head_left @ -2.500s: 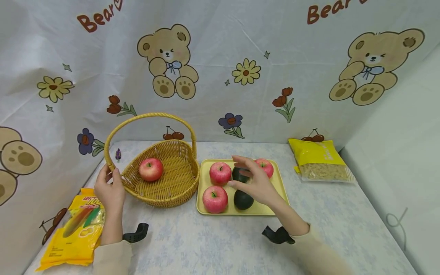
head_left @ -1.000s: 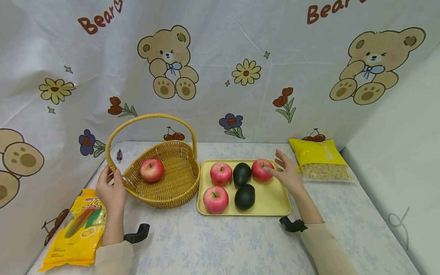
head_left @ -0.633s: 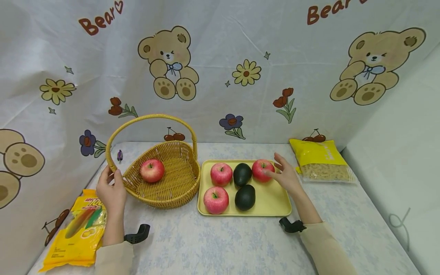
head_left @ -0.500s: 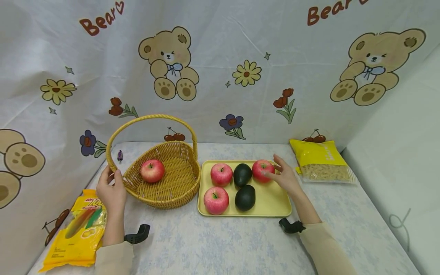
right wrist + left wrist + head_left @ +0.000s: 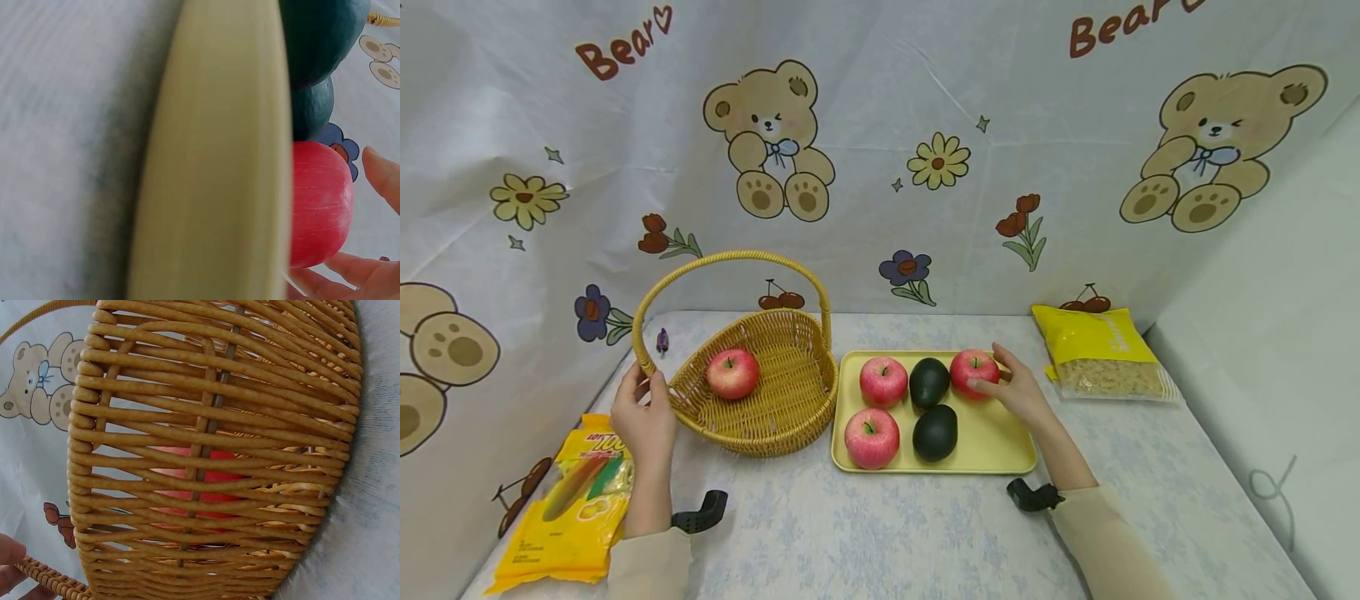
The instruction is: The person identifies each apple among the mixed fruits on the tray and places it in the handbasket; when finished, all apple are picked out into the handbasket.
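My left hand [image 5: 643, 415] grips the left foot of the handle [image 5: 730, 257] on a yellow wicker basket [image 5: 786, 392]. Inside that basket lies one red apple [image 5: 733, 373], whose red shows through the weave in the left wrist view. My right hand [image 5: 1018, 392] is at the back right apple [image 5: 974, 372] on a pale yellow tray [image 5: 992, 446]. Its thumb [image 5: 382, 178] stands apart from that apple in the right wrist view, while the other fingers lie close along the apple's far side. Two dark green avocados [image 5: 928, 382] and two more apples [image 5: 872, 437] share the tray.
A yellow snack packet [image 5: 568, 508] lies at the left, partly behind the left forearm. At the back right is a yellow and clear bag [image 5: 1105, 354] of small pale pieces. A bear-print cloth [image 5: 850, 100] hangs behind the table.
My right hand has gone from above the tray's middle to the back right apple, and lately edged slightly inward with its fingers around it. My left hand keeps its hold on the handle.
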Motion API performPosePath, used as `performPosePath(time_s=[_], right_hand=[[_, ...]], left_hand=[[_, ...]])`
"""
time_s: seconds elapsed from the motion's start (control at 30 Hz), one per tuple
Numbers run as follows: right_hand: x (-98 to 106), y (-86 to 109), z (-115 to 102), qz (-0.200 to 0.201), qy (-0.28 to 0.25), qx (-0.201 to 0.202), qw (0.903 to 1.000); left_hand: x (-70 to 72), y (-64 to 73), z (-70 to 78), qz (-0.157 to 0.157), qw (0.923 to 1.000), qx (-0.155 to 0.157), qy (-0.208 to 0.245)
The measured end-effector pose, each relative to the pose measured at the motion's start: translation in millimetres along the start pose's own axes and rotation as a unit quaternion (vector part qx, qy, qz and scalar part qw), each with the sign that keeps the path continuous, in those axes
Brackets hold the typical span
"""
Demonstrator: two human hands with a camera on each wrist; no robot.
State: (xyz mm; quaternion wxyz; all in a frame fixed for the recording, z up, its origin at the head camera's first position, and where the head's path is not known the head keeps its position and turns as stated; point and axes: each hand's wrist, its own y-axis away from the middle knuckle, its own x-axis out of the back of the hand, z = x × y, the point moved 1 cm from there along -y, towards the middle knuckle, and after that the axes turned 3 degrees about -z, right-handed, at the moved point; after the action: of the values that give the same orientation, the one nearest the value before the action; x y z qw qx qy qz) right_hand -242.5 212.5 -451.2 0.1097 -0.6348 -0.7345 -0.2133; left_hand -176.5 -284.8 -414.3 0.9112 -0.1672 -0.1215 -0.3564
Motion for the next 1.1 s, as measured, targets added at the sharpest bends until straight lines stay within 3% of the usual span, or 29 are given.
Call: performPosePath(time_s=[0.97, 1.1], right_hand=[[-6.1, -3.8, 9.5, 0.007, 0.015, 0.004, 0.9999], [-5.6, -4.1, 9.9, 0.01, 0.017, 0.01, 0.9998]], left_hand=[[-1.0, 0.8, 0.1, 0.001, 1.0, -0.008, 0.003], [-0.3, 1.7, -0.2, 0.012, 0.9996, -0.024, 0.005]])
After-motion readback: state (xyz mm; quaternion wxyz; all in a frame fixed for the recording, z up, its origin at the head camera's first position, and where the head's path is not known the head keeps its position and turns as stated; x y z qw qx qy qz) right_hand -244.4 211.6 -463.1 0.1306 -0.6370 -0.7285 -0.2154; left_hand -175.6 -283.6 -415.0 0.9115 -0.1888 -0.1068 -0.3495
